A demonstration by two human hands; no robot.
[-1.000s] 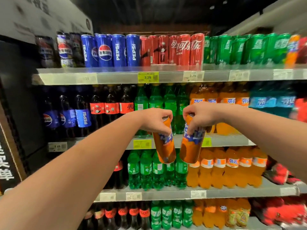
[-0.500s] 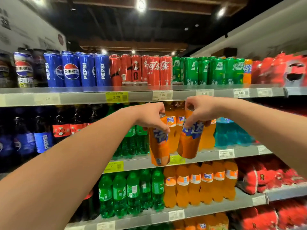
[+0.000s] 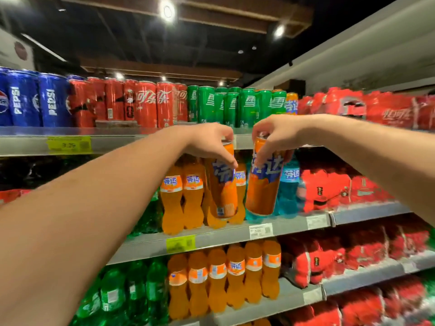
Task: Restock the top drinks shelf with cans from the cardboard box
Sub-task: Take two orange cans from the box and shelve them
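The left hand (image 3: 211, 142) is gripping an orange can (image 3: 223, 191) by its top rim, fingers curled over it. The right hand (image 3: 275, 135) is gripping a second orange can (image 3: 263, 184) likewise. Both cans are showing white Chinese lettering on a blue band and are hanging side by side, just below the top shelf (image 3: 117, 142). Standing on that shelf are blue cans (image 3: 53, 102) reading PEPSI, red cans (image 3: 146, 104) in Chinese Coca-Cola script, and green cans (image 3: 247, 107). A yellow tag (image 3: 69, 145) is showing 3.29.
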